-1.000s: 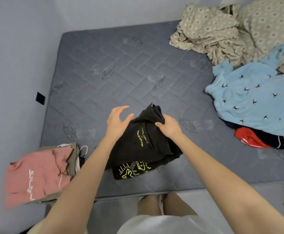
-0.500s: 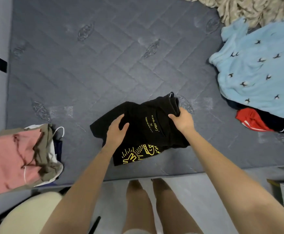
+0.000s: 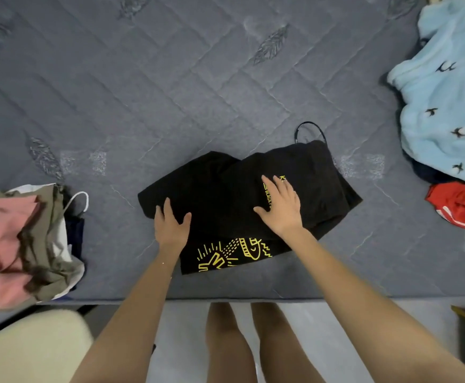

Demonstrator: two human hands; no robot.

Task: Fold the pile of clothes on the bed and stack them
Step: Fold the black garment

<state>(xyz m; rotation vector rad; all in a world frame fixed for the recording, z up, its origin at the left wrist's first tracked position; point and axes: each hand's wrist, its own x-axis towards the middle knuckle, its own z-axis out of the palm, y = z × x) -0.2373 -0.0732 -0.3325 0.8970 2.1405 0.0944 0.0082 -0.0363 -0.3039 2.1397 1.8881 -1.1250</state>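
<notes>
Both palms flat, grasping nothing: left hand (image 3: pixel 171 225) and right hand (image 3: pixel 280 206) press straight fingers on folded black cotton garment with yellow print (image 3: pixel 214 189) | garment lies near front edge of grey quilted mattress (image 3: pixel 170 92) | pink-topped clothes stack (image 3: pixel 1 244) at left edge | light blue bird-patterned fleece (image 3: pixel 444 106) above red garment (image 3: pixel 458 205) at right

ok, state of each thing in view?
black garment: folded, flat on mattress
left hand: open, pressing it
right hand: open, pressing it
pink garment: atop the stack
light blue garment: unfolded, heaped
red garment: crumpled, unfolded
</notes>
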